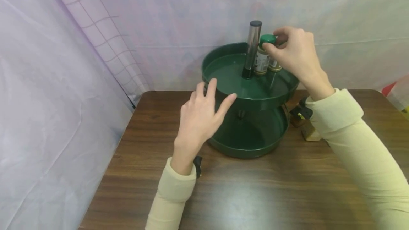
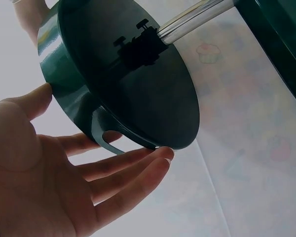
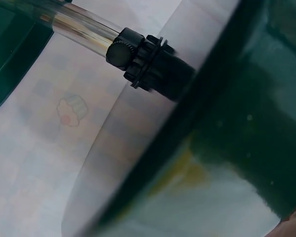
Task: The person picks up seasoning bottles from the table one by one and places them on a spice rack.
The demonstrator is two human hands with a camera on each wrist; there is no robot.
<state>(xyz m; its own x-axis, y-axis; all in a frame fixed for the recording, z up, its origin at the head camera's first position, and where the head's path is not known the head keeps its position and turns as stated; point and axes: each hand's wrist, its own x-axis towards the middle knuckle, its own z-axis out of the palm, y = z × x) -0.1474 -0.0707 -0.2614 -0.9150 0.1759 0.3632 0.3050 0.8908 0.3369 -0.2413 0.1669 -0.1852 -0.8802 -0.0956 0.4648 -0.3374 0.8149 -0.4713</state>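
Note:
A green two-tier round tray stand, its upper tray (image 1: 230,77) and lower tray (image 1: 252,148) joined by a silver post (image 1: 254,42), stands on the table. Two small labelled jars are side by side on the upper tray, right of the post. The left one (image 1: 261,62) has a green cap; the top of the right one (image 1: 274,65) is hidden by my right hand (image 1: 298,50), whose thumb and curled fingers pinch around it. With fingers extended, my left hand (image 1: 199,116) touches the upper tray's left rim; in the left wrist view its fingertips (image 2: 163,153) meet the edge by a handle loop (image 2: 101,131).
The wooden table (image 1: 153,173) ends in a left edge and a back edge beside hanging white cloth (image 1: 166,20). A small pale yellow object (image 1: 310,133) lies under my right forearm. Something red and yellow (image 1: 397,89) shows at the far right.

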